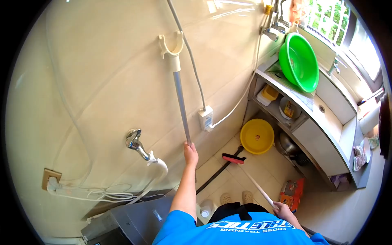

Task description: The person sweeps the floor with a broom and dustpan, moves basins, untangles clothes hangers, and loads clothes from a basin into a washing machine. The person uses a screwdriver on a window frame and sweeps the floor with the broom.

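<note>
My left hand (190, 153) is closed around the grey shaft of a clothes pole (181, 100), held upright before the tiled wall. A white U-shaped fork (171, 49) tops it. Low on the right, my right hand (284, 212) is wrapped round the pale handle of a floor brush (259, 185). Its pink head (233, 159), with a black strip along the edge, is by the floor near a yellow basin (257, 136). A dark pole (216, 173) passes beside and partly behind the brush head.
A chrome tap (138, 143) with a white hose juts from the left wall above a grey appliance (143, 222). A cable runs to a white plug box (206, 118). At right, a green basin (299, 62) leans on the sink counter (326, 118). A red-orange bag (290, 194) sits on the floor.
</note>
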The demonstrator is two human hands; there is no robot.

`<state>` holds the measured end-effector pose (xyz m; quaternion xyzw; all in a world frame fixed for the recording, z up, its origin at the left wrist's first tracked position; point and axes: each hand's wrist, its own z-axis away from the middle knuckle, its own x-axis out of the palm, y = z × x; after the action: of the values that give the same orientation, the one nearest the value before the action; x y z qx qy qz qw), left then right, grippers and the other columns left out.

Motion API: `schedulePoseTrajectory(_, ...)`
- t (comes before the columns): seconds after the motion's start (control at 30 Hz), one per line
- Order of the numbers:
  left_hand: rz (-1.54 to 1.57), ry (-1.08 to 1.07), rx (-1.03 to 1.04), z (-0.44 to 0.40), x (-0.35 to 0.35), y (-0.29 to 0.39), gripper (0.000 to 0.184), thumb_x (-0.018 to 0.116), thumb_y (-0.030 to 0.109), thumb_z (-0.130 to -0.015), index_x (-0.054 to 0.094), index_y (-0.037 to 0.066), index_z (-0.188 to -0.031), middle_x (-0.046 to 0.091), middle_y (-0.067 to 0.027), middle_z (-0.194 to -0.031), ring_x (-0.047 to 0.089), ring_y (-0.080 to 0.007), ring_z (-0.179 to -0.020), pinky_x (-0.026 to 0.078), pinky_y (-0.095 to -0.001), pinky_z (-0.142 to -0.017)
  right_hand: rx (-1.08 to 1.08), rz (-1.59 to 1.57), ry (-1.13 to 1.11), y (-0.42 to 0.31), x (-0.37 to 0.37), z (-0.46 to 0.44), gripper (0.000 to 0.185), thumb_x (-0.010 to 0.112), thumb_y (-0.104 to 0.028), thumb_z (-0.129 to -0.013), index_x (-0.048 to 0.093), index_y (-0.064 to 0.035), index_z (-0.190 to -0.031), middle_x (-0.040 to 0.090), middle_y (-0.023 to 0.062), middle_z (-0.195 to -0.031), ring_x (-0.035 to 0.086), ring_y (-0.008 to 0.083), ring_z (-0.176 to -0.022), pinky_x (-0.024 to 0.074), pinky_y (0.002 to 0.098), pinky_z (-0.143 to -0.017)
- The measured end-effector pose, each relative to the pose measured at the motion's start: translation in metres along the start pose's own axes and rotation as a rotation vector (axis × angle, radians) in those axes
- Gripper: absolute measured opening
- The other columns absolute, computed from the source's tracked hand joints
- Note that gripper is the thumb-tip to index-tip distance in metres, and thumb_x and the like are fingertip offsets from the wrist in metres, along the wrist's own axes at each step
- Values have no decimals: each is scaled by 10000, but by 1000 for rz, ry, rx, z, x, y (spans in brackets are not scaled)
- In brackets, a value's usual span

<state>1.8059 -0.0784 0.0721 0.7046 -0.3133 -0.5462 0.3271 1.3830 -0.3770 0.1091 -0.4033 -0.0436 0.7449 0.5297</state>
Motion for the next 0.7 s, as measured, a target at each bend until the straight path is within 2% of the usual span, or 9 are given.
schedulePoseTrajectory(0.07,2,-18,19,-1,2,-3,198,488,153,-845,437,-11,-945,528,-189,-763,527,-350,-703,407,-426,-649,45,-32,-2,-7,2,7,379,616,-155,-742,546,-88,-1109,592,211,-955,579,315,-917,457,350,-805)
schedulePoseTrajectory(0.13,10,26,16,-2,3,-4,309,543,189,-819,430,-21,-1016,532,-191,-856,533,-340,-763,411,-416,-675,97,-34,17,-15,-1,16,378,621,-169,-744,550,-94,-1108,595,204,-950,582,321,-898,461,354,-792)
schedulePoseTrajectory(0.2,0,-19,3,0,-6,5,361,574,208,-800,424,-20,-1036,525,-192,-904,531,-338,-806,414,-409,-699,10,26,19,-10,2,17,374,623,-178,-748,553,-101,-1107,600,194,-939,584,324,-881,464,359,-778)
schedulePoseTrajectory(0.27,-13,-54,-11,2,-12,10,414,604,226,-780,418,-20,-1056,519,-193,-953,528,-336,-850,416,-402,-723,83,12,14,-17,0,24,374,623,-186,-751,553,-108,-1110,600,189,-943,582,322,-875,462,363,-773)
schedulePoseTrajectory(0.33,2,37,81,6,-12,5,487,639,245,-752,407,-26,-1084,499,-203,-1021,509,-339,-934,411,-390,-786,-2,74,2,-14,3,25,384,619,-204,-755,546,-115,-1121,597,189,-954,578,319,-881,457,365,-782)
schedulePoseTrajectory(0.4,-2,61,120,9,-8,-9,554,649,253,-743,380,-47,-1122,481,-223,-1057,491,-347,-979,394,-386,-844,83,38,-15,-17,2,32,397,613,-219,-758,536,-122,-1135,592,187,-974,570,323,-896,449,370,-798)
schedulePoseTrajectory(0.43,-68,75,128,11,-12,-5,593,653,255,-738,360,-61,-1146,465,-235,-1090,466,-360,-1024,370,-395,-884,34,68,-12,-15,3,34,398,610,-222,-760,533,-124,-1138,591,183,-980,568,324,-902,446,372,-805)
schedulePoseTrajectory(0.6,-119,57,99,31,-31,5,638,673,225,-718,320,-51,-1172,408,-240,-1159,400,-377,-1091,330,-413,-931,-59,140,-8,2,2,39,397,602,-221,-767,528,-124,-1145,587,180,-1002,558,320,-937,439,367,-832)
schedulePoseTrajectory(0.7,-137,86,86,45,-37,1,667,683,213,-708,298,-46,-1188,366,-245,-1195,368,-388,-1115,320,-429,-937,-18,126,-25,5,-8,40,403,603,-214,-765,525,-130,-1151,583,172,-1018,561,311,-938,440,367,-832)
